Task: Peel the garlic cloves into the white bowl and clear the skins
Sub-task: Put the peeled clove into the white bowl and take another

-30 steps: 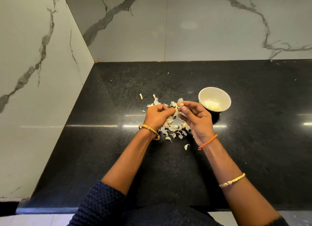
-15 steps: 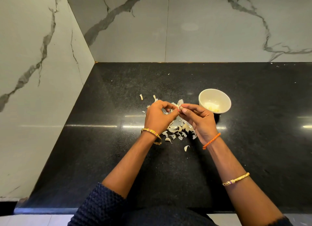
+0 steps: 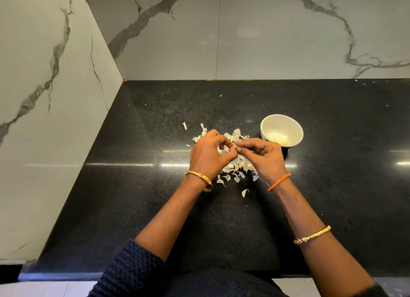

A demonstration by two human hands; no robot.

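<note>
Brightness: even, moderately bright indoor light.
Source: overhead, judging by streaks mirrored on the black countertop [image 3: 133, 185].
Glare: horizontal white bars across the polished stone; a faint bright patch on the marble wall [image 3: 248, 33].
Shadows: soft, short, beside the white bowl [image 3: 281, 130].
Distortion: wide-angle bending at the edges.
Focus: centre sharp.

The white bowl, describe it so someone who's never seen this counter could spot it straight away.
On the black countertop, look just beyond the right hand, right of the scattered garlic skins. The white bowl is the only round, upright vessel there, with pale peeled cloves inside.
</note>
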